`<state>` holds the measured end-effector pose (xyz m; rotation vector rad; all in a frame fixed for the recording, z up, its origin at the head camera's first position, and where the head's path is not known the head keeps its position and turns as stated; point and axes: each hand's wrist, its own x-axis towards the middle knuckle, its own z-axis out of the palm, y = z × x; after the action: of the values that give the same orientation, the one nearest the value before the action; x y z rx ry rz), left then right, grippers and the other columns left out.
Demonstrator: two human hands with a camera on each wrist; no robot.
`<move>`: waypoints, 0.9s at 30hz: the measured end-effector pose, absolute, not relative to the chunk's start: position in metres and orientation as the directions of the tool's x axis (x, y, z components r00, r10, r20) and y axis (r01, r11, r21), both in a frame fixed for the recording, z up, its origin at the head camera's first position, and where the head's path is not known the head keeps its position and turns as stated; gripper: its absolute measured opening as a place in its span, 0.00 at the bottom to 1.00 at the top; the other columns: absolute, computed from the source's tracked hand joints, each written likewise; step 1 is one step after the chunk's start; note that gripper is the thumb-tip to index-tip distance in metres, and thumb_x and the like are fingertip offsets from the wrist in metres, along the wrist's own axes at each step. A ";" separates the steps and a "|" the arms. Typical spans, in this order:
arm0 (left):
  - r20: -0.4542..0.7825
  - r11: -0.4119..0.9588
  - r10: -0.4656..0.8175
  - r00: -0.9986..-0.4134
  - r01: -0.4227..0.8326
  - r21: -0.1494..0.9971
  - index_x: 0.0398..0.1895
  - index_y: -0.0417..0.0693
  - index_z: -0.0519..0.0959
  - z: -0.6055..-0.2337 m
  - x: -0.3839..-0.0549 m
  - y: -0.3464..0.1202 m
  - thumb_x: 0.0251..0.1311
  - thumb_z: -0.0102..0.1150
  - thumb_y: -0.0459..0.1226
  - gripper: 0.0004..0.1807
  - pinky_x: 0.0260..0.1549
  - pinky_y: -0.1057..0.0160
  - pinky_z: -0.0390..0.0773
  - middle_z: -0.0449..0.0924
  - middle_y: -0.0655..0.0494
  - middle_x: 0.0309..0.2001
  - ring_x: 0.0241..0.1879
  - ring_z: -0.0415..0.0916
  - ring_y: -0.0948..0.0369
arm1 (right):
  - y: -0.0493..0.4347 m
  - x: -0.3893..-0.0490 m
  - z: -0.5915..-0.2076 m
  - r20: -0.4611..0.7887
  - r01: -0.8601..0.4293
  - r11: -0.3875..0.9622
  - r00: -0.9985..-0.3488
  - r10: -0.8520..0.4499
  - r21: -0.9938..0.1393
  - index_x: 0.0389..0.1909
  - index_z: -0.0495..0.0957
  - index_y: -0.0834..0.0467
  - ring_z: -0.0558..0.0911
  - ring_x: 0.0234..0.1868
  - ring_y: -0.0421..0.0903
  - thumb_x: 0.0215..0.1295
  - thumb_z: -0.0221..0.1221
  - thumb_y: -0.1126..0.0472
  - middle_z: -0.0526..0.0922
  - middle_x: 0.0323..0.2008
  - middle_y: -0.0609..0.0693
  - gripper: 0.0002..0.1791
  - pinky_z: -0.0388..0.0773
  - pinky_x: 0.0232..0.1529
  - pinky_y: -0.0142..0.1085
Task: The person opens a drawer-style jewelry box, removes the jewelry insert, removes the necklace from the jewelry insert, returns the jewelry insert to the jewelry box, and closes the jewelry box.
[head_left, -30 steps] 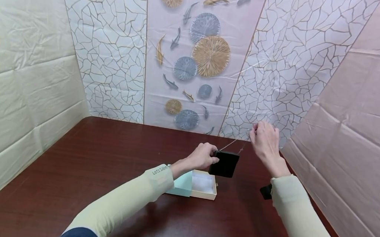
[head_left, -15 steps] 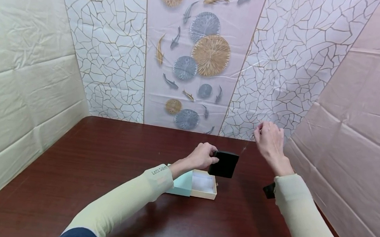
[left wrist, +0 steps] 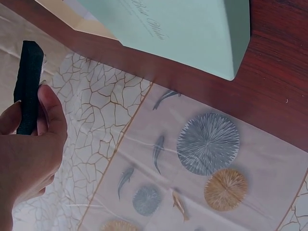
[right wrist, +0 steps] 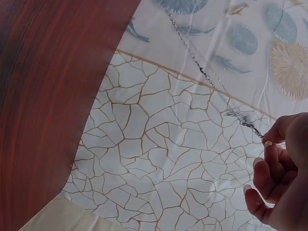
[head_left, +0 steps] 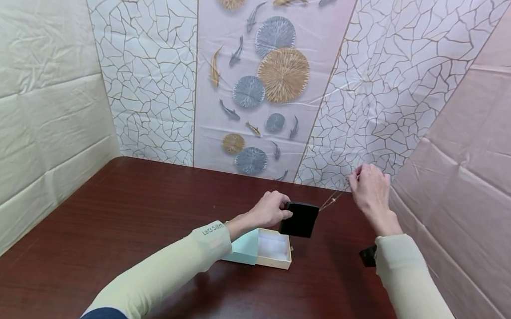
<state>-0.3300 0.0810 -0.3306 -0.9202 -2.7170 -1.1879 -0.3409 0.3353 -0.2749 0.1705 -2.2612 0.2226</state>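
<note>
My left hand pinches a flat black square pad by its left edge and holds it above the table; the left wrist view shows this pad edge-on between thumb and fingers. Up and to the right, my right hand pinches the end of a fine chain necklace. The chain slants down from those fingertips to the pad's upper right corner. In the right wrist view the necklace runs taut, with small links and a clasp-like piece near the thumb.
Below the left hand lies a mint-green box sleeve, with a cream drawer pulled out to its right, white lining inside. A dark red wooden table carries it. Patterned cloth hangs behind, with plain cloth at both sides.
My right hand has moved right, drawing the necklace with it; the chain now reaches the pad's right corner instead of crossing above its top. The left hand and pad have barely shifted.
</note>
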 end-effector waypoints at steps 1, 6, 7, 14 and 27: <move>0.258 0.532 0.503 -0.825 0.531 0.660 0.40 0.42 0.84 -0.330 -0.330 0.081 0.60 0.63 0.34 0.07 0.40 0.67 0.79 0.87 0.49 0.35 0.37 0.83 0.58 | 0.336 -0.340 -0.275 0.766 -0.198 0.974 -0.642 -0.046 -0.108 0.27 0.75 0.66 0.74 0.29 0.59 0.61 0.53 0.67 0.76 0.25 0.61 0.07 0.62 0.34 0.48; 0.245 0.526 0.509 -0.825 0.524 0.670 0.41 0.41 0.84 -0.329 -0.330 0.079 0.61 0.62 0.34 0.08 0.40 0.65 0.80 0.87 0.48 0.36 0.38 0.83 0.57 | 0.341 -0.340 -0.277 0.748 -0.183 0.975 -0.663 -0.031 -0.122 0.26 0.74 0.66 0.74 0.30 0.60 0.60 0.51 0.67 0.75 0.25 0.62 0.07 0.63 0.37 0.52; 0.244 0.526 0.510 -0.825 0.523 0.671 0.41 0.41 0.84 -0.329 -0.330 0.079 0.61 0.62 0.34 0.08 0.40 0.65 0.80 0.87 0.48 0.36 0.38 0.83 0.57 | 0.342 -0.340 -0.278 0.742 -0.179 0.976 -0.669 -0.028 -0.125 0.26 0.74 0.66 0.74 0.30 0.60 0.60 0.51 0.67 0.75 0.25 0.62 0.07 0.63 0.37 0.52; 0.235 0.529 0.509 -0.828 0.516 0.674 0.42 0.41 0.83 -0.328 -0.330 0.079 0.61 0.61 0.34 0.08 0.41 0.64 0.80 0.87 0.48 0.37 0.40 0.83 0.56 | 0.355 -0.342 -0.284 0.712 -0.143 0.979 -0.702 0.001 -0.143 0.23 0.72 0.64 0.74 0.29 0.60 0.59 0.51 0.67 0.75 0.24 0.62 0.07 0.61 0.34 0.50; 0.244 0.520 0.515 -0.822 0.526 0.674 0.42 0.40 0.83 -0.328 -0.329 0.079 0.61 0.61 0.34 0.09 0.42 0.64 0.80 0.87 0.47 0.37 0.40 0.83 0.56 | 0.370 -0.340 -0.293 0.653 -0.093 0.987 -0.757 0.016 -0.132 0.17 0.71 0.60 0.76 0.28 0.61 0.56 0.52 0.65 0.77 0.21 0.59 0.09 0.61 0.31 0.49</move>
<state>-0.3294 0.0785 -0.3276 -0.9330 -2.7264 -1.2158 -0.3398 0.3697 -0.2927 0.0537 -2.4218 0.2037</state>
